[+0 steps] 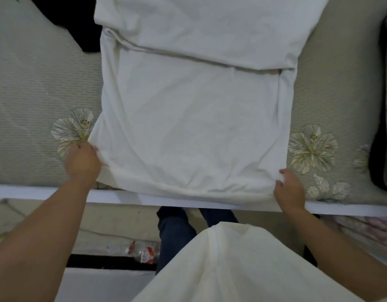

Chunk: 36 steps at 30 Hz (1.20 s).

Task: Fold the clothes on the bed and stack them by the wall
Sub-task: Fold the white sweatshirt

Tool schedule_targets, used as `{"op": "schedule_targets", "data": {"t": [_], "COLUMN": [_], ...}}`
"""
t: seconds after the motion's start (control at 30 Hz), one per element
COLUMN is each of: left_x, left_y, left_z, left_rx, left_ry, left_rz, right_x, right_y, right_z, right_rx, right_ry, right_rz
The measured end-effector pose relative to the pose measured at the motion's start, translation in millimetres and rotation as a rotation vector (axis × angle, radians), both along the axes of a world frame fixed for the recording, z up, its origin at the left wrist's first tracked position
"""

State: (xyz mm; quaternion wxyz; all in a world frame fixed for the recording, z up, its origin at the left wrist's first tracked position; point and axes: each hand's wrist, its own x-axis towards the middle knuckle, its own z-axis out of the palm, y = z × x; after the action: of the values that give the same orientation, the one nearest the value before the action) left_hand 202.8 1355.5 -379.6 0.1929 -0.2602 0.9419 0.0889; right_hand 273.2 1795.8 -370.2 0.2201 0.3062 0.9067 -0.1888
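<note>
Two hands work at the near hem of a white garment (188,127), probably a T-shirt, spread flat on the bed (35,83). Largest in view is that bed, covered in a pale green ribbed sheet with printed flowers, its white edge running across just below the hem. The white garment lies along the middle of the bed, its long axis running straight away from the person; the side edges look folded in already, and a band of cloth is doubled over at the far end. A black garment (79,25) lies beyond the white garment's far left corner, partly under it, and a dark bundle (384,127) sits well off its right side.

The left hand (83,162) pinches the white garment's near left corner, fingers curled round the cloth; the right hand (289,190) grips the near right corner the same way. Both hold cloth, set a full garment-width apart, neither clearly nearer the fold line. The coming fold, as I judge it, turns on this: the hem is at the hands and the length lies ahead, so the corners would be carried forward, away from the body, toward the doubled band.

Below the white garment's hem, on the floor, lies a clear plastic bottle (142,251) with a red and white label; its print is too blurred to read.
</note>
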Motion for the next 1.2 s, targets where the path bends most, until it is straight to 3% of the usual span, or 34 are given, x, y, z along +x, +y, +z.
{"op": "schedule_targets", "data": {"t": [0.13,0.23,0.33,0.4,0.53,0.63,0.73,0.93,1.03,1.2], "left_x": [18,44,57,66,98,112,109,98,88,87], "left_y": [-22,-29,-21,-15,15,41,57,52,44,38], "left_z": [-2,-4,-5,-4,-4,-15,-25,-43,-49,-46], "left_rx": [0.02,0.054,-0.004,-0.082,0.082,0.079,-0.017,-0.001,-0.011,-0.049], "left_ry": [-0.051,-0.142,-0.092,0.019,0.288,0.075,-0.068,0.202,0.323,0.299], "left_rz": [-0.009,0.061,0.057,-0.137,-0.827,-1.11,-1.048,-1.129,-1.163,-1.235], "right_x": [12,21,31,41,83,90,76,54,53,57], "right_y": [23,24,3,-17,-57,-76,-77,-60,-54,-50], "right_z": [7,-2,-9,-4,-17,-36,-56,-69,-74,-71], "right_rx": [0.078,0.095,0.22,0.307,0.328,0.37,0.477,0.483,0.494,0.499], "right_ry": [0.071,0.012,-0.031,0.059,0.254,0.121,0.244,0.239,0.338,0.489], "right_rz": [-0.016,0.029,0.033,0.137,0.799,0.951,0.987,1.114,1.162,1.175]}}
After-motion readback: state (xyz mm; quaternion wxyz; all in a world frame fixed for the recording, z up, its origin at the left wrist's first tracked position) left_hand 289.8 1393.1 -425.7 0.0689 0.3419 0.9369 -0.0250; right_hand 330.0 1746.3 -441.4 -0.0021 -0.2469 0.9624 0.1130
